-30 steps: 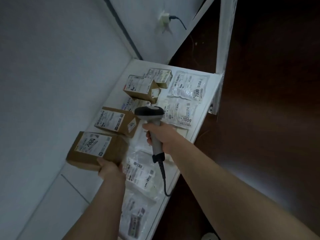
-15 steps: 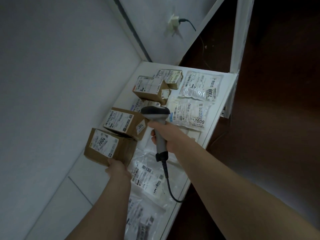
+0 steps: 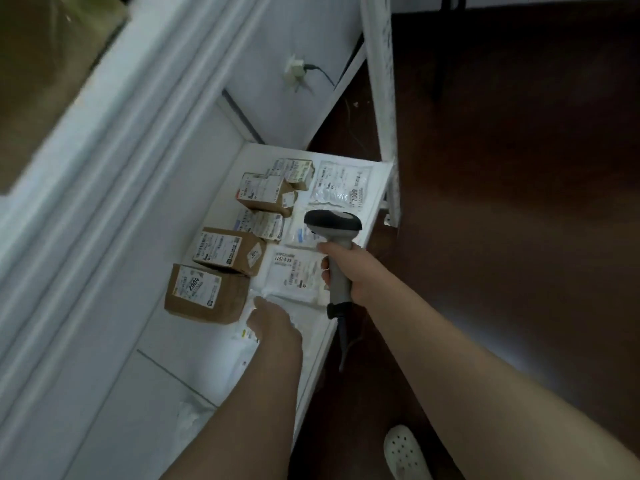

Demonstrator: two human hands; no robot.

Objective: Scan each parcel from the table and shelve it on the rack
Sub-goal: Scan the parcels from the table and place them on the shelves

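left hand: (image 3: 275,325) low over a soft white poly bag (image 3: 247,337) near the open edge of the shelf (image 3: 156,368), just beside the 2004 box (image 3: 204,292); fingers hidden behind the back of the hand, so cannot tell if it pinches the bag or only touches it
right hand: (image 3: 353,271) wrapped round the handle of the scanner (image 3: 334,233); scanner head up over the bags mid-shelf; cable (image 3: 342,341) hangs off the open edge
parcels: cardboard boxes in a row along the wall-side edge; flat bags along the open edge up to the far corner, 7009 bag (image 3: 341,185) last; labels face up
step: my read is shelving on the rack, not a scan
handling, boxes: stiff, likely light; take by two opposite side faces
handling, bags: limp, slick film, probably light; pinch a corner or seam, or slide a flat hand under; expect sag
risk: bags overlap near the open edge; a nudge could push one off
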